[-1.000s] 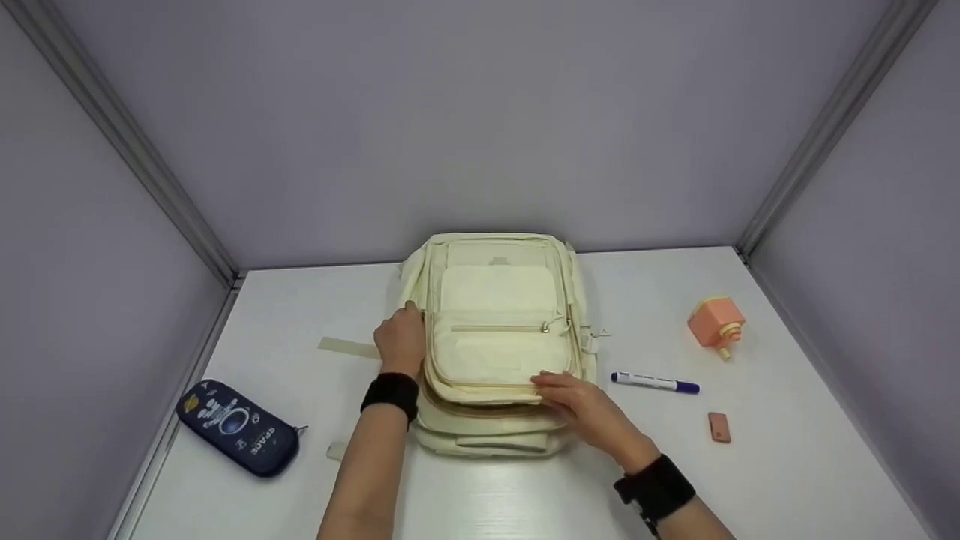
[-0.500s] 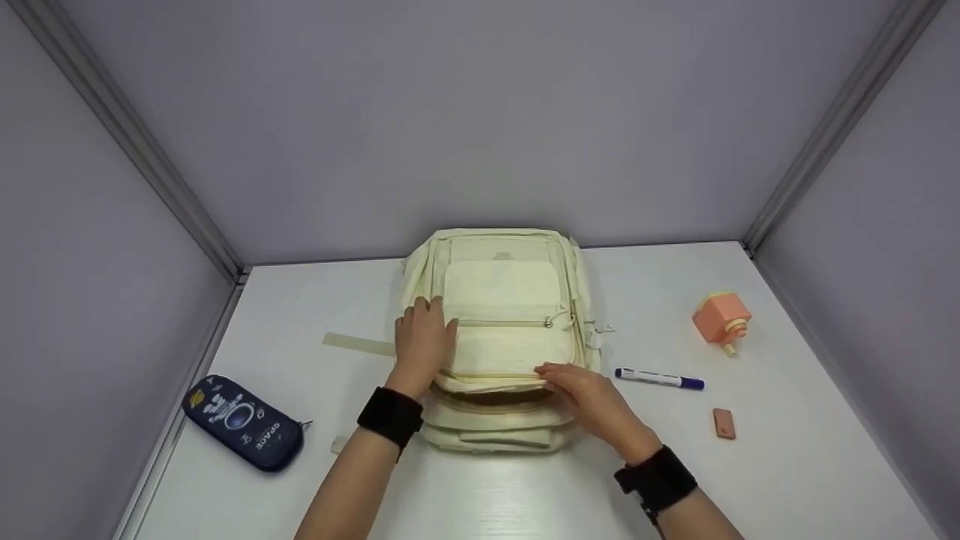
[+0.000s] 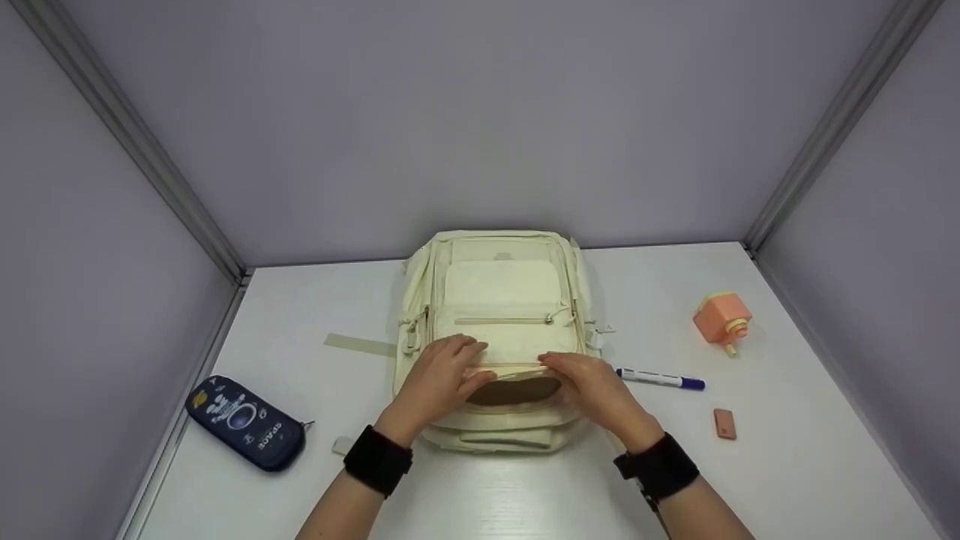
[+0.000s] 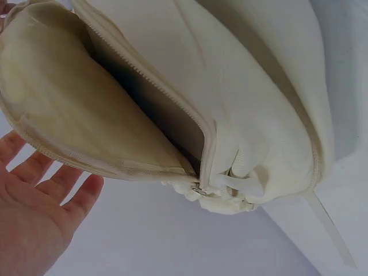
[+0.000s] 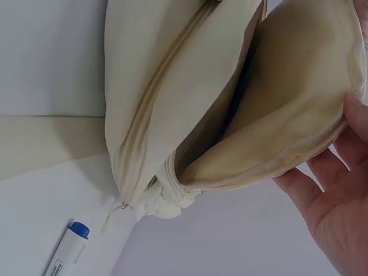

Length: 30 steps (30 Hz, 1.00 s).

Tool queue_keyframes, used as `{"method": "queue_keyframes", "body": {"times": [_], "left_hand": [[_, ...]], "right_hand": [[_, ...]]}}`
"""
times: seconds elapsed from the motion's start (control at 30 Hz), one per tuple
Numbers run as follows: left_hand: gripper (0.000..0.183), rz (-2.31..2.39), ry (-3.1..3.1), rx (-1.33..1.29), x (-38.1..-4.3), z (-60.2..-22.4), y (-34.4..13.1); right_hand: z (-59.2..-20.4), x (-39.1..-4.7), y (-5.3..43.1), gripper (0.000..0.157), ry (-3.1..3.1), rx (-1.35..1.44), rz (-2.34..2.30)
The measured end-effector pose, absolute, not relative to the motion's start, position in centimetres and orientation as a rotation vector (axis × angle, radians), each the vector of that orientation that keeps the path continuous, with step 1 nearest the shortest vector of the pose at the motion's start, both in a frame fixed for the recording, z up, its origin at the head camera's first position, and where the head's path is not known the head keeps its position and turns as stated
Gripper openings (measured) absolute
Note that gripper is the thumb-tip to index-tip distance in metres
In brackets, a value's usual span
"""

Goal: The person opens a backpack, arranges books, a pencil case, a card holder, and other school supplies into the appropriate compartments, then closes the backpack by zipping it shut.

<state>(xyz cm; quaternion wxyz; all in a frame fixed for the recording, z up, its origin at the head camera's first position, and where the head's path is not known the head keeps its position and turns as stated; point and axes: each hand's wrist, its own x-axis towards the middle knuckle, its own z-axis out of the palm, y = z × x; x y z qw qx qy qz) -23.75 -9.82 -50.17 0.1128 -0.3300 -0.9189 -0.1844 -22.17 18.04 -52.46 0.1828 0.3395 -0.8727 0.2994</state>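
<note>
A cream backpack point(image 3: 502, 281) lies on the table with its front compartment unzipped, the opening toward me. My right hand point(image 3: 596, 390) holds the lifted front flap point(image 5: 287, 115) at its zipped edge; the right wrist view shows the thumb inside and the fingers outside. My left hand point(image 3: 439, 379) is at the flap's left part, with its thumb by the opening in the head view. In the left wrist view, the left fingers point(image 4: 54, 181) reach loosely along the outside of the edge. The compartment's lining point(image 4: 63, 98) shows; its depth is dark.
On the white table point(image 3: 502, 502), a navy pencil case point(image 3: 247, 424) lies at left. To the right are a blue-capped marker point(image 3: 660, 379), a small reddish-brown block point(image 3: 724, 424) and an orange cube-shaped item point(image 3: 721, 319). Grey walls point(image 3: 495, 112) stand at the back and sides.
My left hand has moved from the backpack's left side to the flap's front edge. My right hand has stayed on the flap, which is lifted more, and the opening gapes wider.
</note>
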Motion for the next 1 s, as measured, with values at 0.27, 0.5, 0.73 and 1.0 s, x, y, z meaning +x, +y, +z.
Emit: {"method": "queue_keyframes", "body": {"times": [0.27,0.5,0.73,1.0], "left_hand": [[0.027,-0.456,-2.494,-1.005,-23.8,-51.5,-9.8],[0.016,-0.531,-2.469,-0.877,-23.9,-51.9,-9.4],[0.008,-0.611,-2.468,-0.799,-24.1,-51.4,-9.3],[0.005,-0.719,-2.459,-0.767,-24.5,-50.7,-9.4]], "right_hand": [[-51.6,-22.5,18.0,0.021,-2.462,0.943,0.836],[-51.2,-22.7,18.5,0.026,-2.574,0.941,0.927],[-50.9,-23.2,19.7,0.043,-2.68,0.914,1.112],[-51.0,-24.5,20.2,0.038,-2.662,0.848,1.062]]}}
